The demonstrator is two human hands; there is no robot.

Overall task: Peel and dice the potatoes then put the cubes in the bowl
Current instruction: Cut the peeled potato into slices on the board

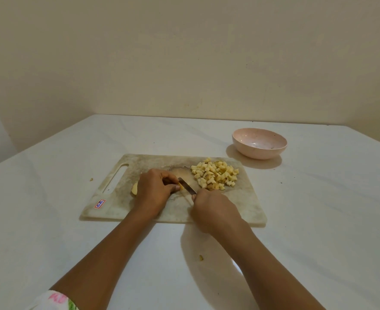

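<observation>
On the cutting board, left hand curls its fingers over the firm, probably slippery potato piece; right hand grips the knife.

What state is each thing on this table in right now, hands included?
pink bowl: upright, empty.
potato cubes: diced, heaped on the cutting board, not in the bowl.
potato piece: partly cut, held on the board.
knife: blade down at the piece's right end.
left hand: holds the potato piece.
right hand: grips the knife.
cutting board: flat on the table, stained.
</observation>
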